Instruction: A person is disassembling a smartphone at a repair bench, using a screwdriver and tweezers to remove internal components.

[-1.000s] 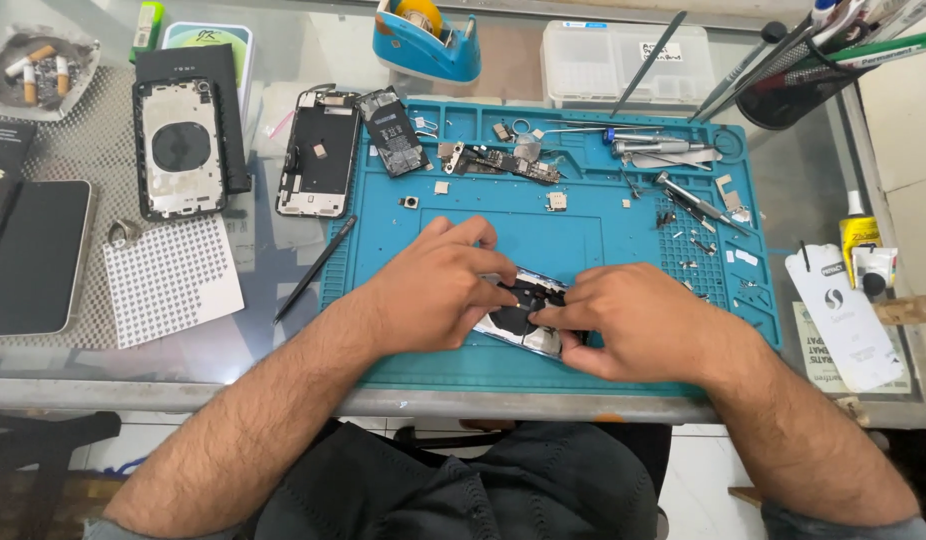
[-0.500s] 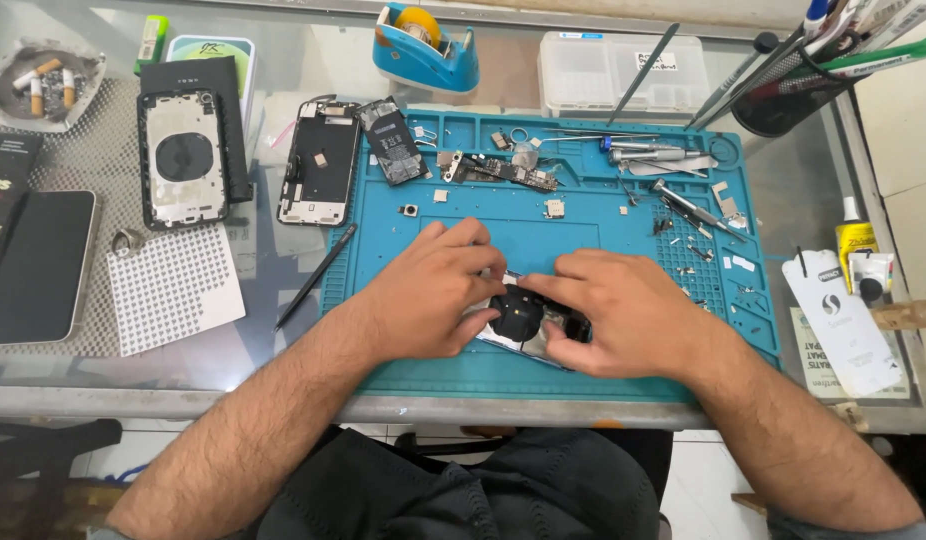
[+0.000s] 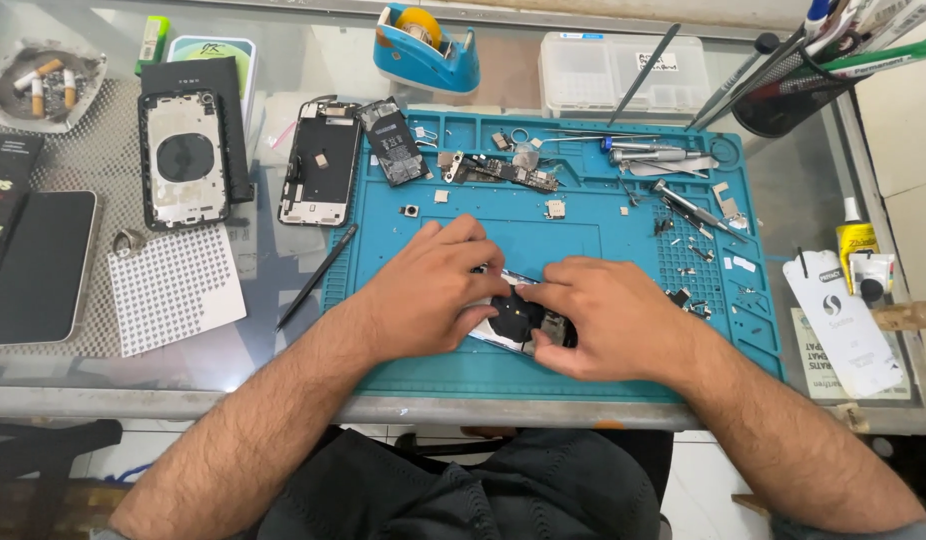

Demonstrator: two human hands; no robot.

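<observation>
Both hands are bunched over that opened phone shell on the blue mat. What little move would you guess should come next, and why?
Probably the right hand should press or ease the round black part a bit further while the left hand pins the phone shell to the blue mat. The fingertips of both hands meet right at that part, and neither hand holds a tool.

A dark phone screen (image 3: 38, 265) lies face up at the table's left edge, a black printed booklet (image 3: 8, 180) just above it. A white and green box (image 3: 218, 60) sits at the top left under a black sleeve (image 3: 198, 85). At right lie a white labelled packet (image 3: 848, 325) and a yellow glue tube (image 3: 855, 240).
</observation>
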